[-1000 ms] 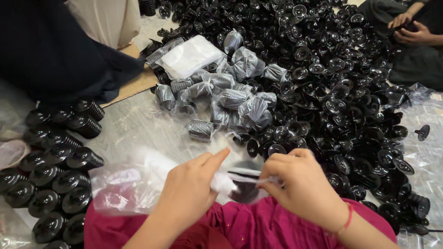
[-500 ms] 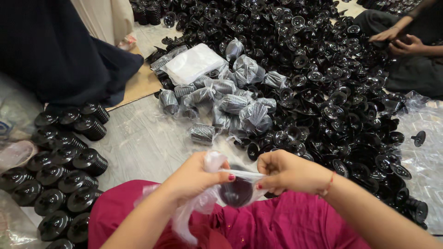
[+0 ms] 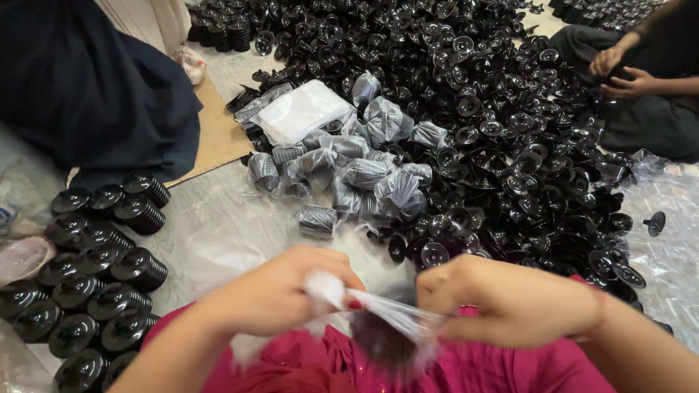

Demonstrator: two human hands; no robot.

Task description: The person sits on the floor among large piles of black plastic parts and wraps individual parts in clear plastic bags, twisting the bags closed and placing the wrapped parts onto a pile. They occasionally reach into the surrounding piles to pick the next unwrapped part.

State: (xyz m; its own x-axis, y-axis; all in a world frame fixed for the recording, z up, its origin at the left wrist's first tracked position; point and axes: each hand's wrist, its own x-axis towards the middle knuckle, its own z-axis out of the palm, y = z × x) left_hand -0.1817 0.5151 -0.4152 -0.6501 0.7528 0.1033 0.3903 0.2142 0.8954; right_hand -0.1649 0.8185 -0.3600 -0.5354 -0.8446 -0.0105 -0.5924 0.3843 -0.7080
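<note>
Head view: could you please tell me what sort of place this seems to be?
Probably a small floor-level packing workshop: a big heap of black lids, bagged bundles beside it, stacked lids, and both hands twisting a clear bag.

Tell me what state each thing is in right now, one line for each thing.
Left hand: gripping the clear bag.
Right hand: pulling the bag's neck.
Clear bag: stretched taut, dark content inside.
Filled bags: closed, heaped.
Loose black lids: scattered pile.
Stacked lids: upright stacks.
</note>
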